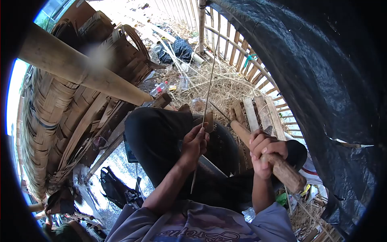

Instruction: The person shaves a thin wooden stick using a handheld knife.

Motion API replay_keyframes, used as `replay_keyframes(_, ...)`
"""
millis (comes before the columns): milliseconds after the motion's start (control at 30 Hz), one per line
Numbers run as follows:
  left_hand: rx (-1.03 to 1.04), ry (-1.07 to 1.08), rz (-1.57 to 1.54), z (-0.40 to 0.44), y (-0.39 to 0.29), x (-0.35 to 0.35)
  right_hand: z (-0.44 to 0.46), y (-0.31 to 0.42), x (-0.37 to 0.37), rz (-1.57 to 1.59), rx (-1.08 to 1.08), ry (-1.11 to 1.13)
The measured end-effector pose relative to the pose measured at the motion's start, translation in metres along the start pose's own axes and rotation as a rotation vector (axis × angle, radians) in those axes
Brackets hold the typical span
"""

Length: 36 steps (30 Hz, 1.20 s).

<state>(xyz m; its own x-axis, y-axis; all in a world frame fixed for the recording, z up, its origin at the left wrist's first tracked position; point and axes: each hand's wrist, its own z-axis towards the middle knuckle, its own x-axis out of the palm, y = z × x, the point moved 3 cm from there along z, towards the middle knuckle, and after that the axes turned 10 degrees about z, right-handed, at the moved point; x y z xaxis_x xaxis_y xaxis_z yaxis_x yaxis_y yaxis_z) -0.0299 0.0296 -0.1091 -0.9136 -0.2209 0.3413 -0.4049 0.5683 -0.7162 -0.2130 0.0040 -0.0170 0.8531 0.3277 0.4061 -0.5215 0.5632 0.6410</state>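
My left hand (pixel 194 143) is closed around a long, thin bamboo strip (pixel 209 86). The strip stands nearly upright, reaching far beyond the hand at the top and a short way below it. In my right hand (pixel 266 151) is a long-handled knife with a thick wooden handle (pixel 241 132); the fingers wrap round the middle of the handle. Its narrow dark blade (pixel 219 110) points up and left, close to the strip but apart from it. Bent legs in dark trousers (pixel 157 133) lie beneath both hands. Between them shows a dark rounded object (pixel 223 141), partly hidden.
A bamboo pole (pixel 84 74) and woven bamboo panels (pixel 52 129) crowd the left. A black plastic sheet (pixel 322 80) hangs at right beside a slatted bamboo fence (pixel 238 46). Shavings (pixel 225 84), a plastic bottle (pixel 161 88) and wooden slats (pixel 250 113) lie ahead. A black bag (pixel 113 185) is lower left.
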Motion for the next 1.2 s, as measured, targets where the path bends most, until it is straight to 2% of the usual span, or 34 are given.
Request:
replay_keyframes(33, -0.004, 0.002, 0.007, 0.001, 0.001, -0.001, 0.004, 0.001, 0.002, 0.024, -0.039, 0.140)
replay_keyframes(167, -0.047, 0.005, -0.022, 0.007, 0.000, 0.004, 0.003, -0.005, 0.028, 0.075, -0.124, 0.426)
replay_keyframes(467, -0.039, 0.005, 0.021, 0.014, 0.011, 0.000, -0.019, -0.010, 0.049, 0.011, -0.051, 0.550)
replay_keyframes(600, -0.082, 0.001, 0.047, 0.012, 0.015, 0.001, -0.018, -0.039, 0.031, -0.142, -0.076, 0.503)
replay_keyframes(667, -0.135, 0.016, 0.019, 0.012, 0.024, -0.001, -0.015, -0.033, 0.028, -0.071, -0.033, 0.458)
replay_keyframes(800, -0.117, -0.035, -0.003, 0.014, 0.015, -0.002, -0.017, -0.019, 0.037, 0.038, -0.031, 0.520)
replay_keyframes(867, -0.112, 0.057, 0.014, 0.013, 0.015, -0.003, -0.015, -0.038, 0.029, -0.058, -0.051, 0.499)
replay_keyframes(967, -0.154, 0.076, 0.004, 0.008, 0.025, -0.002, -0.012, -0.049, 0.014, -0.184, -0.048, 0.439)
replay_keyframes(1067, -0.140, 0.028, -0.011, 0.014, 0.020, -0.003, -0.013, -0.032, 0.020, -0.040, -0.047, 0.422)
replay_keyframes(1167, -0.113, 0.033, -0.008, 0.013, 0.012, -0.005, -0.012, -0.038, 0.017, -0.001, -0.104, 0.437)
replay_keyframes(1200, -0.119, 0.058, 0.016, 0.010, 0.011, -0.003, -0.012, -0.047, 0.011, -0.074, -0.102, 0.410)
